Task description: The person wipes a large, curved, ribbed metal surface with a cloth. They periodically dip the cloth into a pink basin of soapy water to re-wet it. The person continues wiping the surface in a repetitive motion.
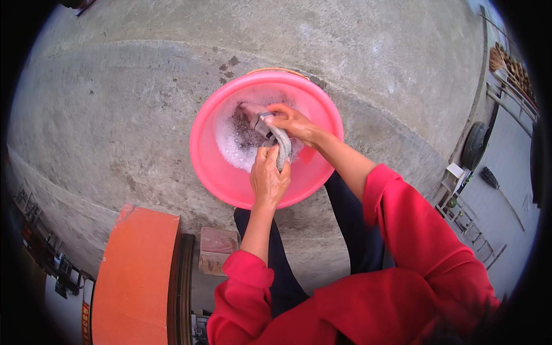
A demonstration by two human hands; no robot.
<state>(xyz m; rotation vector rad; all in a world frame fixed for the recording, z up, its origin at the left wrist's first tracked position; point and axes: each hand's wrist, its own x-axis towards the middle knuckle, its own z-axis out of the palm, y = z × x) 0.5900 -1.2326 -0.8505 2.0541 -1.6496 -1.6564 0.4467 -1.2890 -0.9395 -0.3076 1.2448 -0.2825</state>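
Observation:
A pink plastic basin (207, 181) stands on the floor between my legs, with soapy water and white foam (233, 151) inside it. Over the water, both of my hands grip a wet grey fabric item (282, 144), whose exact kind I cannot tell. My left hand (271, 174) pinches its near end, where a thick grey band curves. Higher up and to the right, my right hand (295, 123) holds the other end of that band. A paler, dark-marked part of the item hangs toward the foam at the upper left. My fingers partly hide the fabric.
An orange-topped wooden table (133, 271) stands at my lower left, beside a reddish block (218, 243). Rough concrete floor (129, 108) surrounds the basin. Along the right lie a tyre (474, 144), a broom (489, 177) and a ladder-like rack (474, 233). An orange rim (278, 69) shows behind the basin.

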